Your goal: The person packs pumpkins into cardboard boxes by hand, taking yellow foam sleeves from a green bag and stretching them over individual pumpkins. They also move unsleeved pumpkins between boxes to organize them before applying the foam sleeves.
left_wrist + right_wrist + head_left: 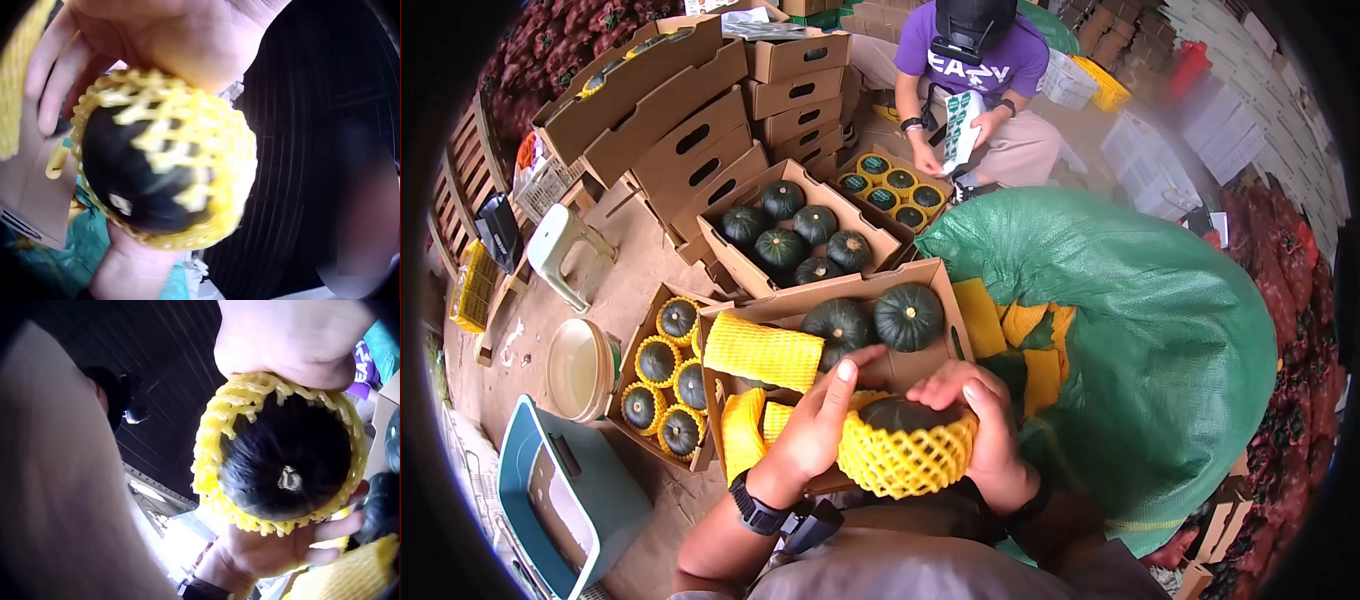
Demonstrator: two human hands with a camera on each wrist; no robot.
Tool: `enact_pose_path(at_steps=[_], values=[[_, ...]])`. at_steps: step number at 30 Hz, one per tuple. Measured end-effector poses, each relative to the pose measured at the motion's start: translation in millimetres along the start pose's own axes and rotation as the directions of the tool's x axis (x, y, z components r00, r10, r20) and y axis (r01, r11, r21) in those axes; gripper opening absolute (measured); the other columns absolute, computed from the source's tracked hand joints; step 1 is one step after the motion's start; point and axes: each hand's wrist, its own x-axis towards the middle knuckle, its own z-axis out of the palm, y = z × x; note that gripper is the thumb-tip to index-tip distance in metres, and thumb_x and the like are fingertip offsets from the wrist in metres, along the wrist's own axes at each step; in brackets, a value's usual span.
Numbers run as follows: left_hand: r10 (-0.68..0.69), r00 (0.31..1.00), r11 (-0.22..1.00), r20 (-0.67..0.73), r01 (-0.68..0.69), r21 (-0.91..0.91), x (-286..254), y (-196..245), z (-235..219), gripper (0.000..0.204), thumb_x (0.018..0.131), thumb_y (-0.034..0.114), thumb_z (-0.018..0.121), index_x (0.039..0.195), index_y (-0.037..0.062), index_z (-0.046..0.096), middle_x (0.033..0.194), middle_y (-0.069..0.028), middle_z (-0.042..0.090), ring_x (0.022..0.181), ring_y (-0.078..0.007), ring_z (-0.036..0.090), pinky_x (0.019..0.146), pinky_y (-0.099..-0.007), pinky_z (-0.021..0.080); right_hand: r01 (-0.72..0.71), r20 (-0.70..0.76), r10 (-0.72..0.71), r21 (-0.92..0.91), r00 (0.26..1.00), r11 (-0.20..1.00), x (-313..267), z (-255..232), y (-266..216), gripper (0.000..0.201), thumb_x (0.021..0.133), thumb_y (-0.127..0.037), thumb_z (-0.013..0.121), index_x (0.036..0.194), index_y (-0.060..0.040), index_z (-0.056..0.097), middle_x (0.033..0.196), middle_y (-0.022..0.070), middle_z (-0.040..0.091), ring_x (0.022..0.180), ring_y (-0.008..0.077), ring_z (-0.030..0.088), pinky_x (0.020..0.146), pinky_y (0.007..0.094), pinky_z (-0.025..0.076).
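A dark green squash (294, 456) sits inside a yellow foam net (908, 458), held between both palms in front of the person's body. The left hand (828, 420) presses on its left side with fingers extended. On the other side is the right hand (985, 420), its fingers reaching over the top edge. The net wraps the squash's sides, leaving the stem face bare in the right wrist view. Just beyond the hands, an open carton (955, 315) holds bare squashes (908, 317) and a flat yellow net sleeve (762, 350).
Netted squashes fill a carton (615, 400) at the left. Behind stands another carton (730, 262) of bare squashes. A green sack (1160, 340) with yellow nets lies right. A seated person (970, 90) handles a sheet of labels (962, 130). Blue bin (600, 500) and stool (565, 245) stand left.
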Motion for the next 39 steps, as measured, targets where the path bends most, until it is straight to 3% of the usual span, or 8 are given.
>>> enact_pose_path(at_steps=[3,9,16,19,24,28,33,39], values=[[0.071,0.997,0.993,-0.028,-0.068,0.096,-3,5,3,0.061,0.099,0.040,0.044,0.145,0.0029,0.027,0.131,-0.0176,0.049,0.117,-0.0217,0.049,0.104,-0.0344,0.034,0.154,-0.280,-0.210,-0.210,0.937,0.966,-1,10,14,0.014,0.088,-0.007,0.059,0.099,0.0001,0.054,0.104,0.0102,0.054,0.098,0.0185,0.055,0.089,0.0317,0.043],[0.064,0.929,0.945,-0.366,-0.174,-0.278,-8,-11,8,0.056,0.097,0.030,0.052,0.143,0.0027,0.033,0.128,-0.0138,0.052,0.116,-0.0173,0.050,0.100,-0.0320,0.040,-0.139,-0.017,0.140,0.031,0.990,0.990,-8,14,26,0.069,0.084,-0.012,0.068,0.142,-0.0009,0.031,0.135,0.0119,0.043,0.125,0.0187,0.042,0.106,0.0333,0.032],[0.151,0.988,0.761,0.040,-0.091,-0.642,-28,-21,3,0.096,0.081,0.055,0.065,0.148,0.0060,0.017,0.145,-0.0135,0.034,0.132,-0.0257,0.038,0.109,-0.0416,0.032,-0.215,0.034,0.218,0.354,0.975,0.910,-8,16,20,0.080,0.079,-0.032,0.071,0.142,-0.0009,0.031,0.137,0.0164,0.039,0.126,0.0246,0.042,0.107,0.0378,0.032],[0.022,0.998,0.615,0.062,0.035,-0.788,-38,-20,9,0.106,0.076,0.059,0.067,0.151,0.0148,0.005,0.152,-0.0106,0.022,0.138,-0.0276,0.028,0.112,-0.0451,0.028,0.199,0.218,-0.087,-0.566,0.972,0.800,7,5,17,0.085,0.078,-0.035,0.073,0.141,0.0008,0.030,0.141,0.0216,0.031,0.126,0.0322,0.041,0.106,0.0414,0.033],[0.125,0.987,0.849,0.105,-0.052,-0.526,-43,-5,8,0.096,0.084,0.050,0.062,0.150,0.0109,0.005,0.149,-0.0146,0.024,0.136,-0.0270,0.030,0.111,-0.0416,0.025,0.381,0.489,-0.020,-0.652,0.872,0.656,3,13,-9,0.094,0.062,-0.033,0.085,0.141,-0.0172,0.037,0.147,0.0278,0.018,0.132,0.0447,0.032,0.105,0.0475,0.034],[0.075,0.995,0.997,0.065,-0.072,-0.040,-57,6,-17,0.080,0.087,0.023,0.065,0.149,0.0081,0.017,0.136,-0.0170,0.044,0.124,-0.0286,0.045,0.103,-0.0422,0.035,-0.117,0.244,0.147,-0.135,0.959,0.984,8,-19,-9,0.082,0.070,-0.032,0.073,0.133,0.0028,0.034,0.134,0.0167,0.040,0.127,0.0268,0.039,0.107,0.0376,0.031],[0.194,0.975,0.375,0.112,-0.179,0.910,-55,-13,-15,0.064,0.069,0.006,0.069,0.130,0.0100,0.050,0.110,-0.0134,0.059,0.104,-0.0318,0.055,0.095,-0.0397,0.040,0.121,0.084,0.506,-0.992,0.859,-0.042,5,-29,15,0.069,0.060,-0.035,0.079,0.124,-0.0231,0.056,0.119,0.0189,0.044,0.109,0.0360,0.051,0.090,0.0454,0.043],[0.228,0.964,0.483,0.138,-0.235,0.844,-51,-21,-28,0.034,0.069,0.004,0.066,0.103,0.0069,0.062,0.093,-0.0109,0.058,0.089,-0.0324,0.059,0.077,-0.0399,0.048,0.137,0.097,0.452,-0.989,0.887,-0.057,0,-15,35,0.068,0.060,-0.039,0.078,0.124,-0.0246,0.059,0.126,0.0168,0.043,0.114,0.0355,0.043,0.088,0.0449,0.037]])
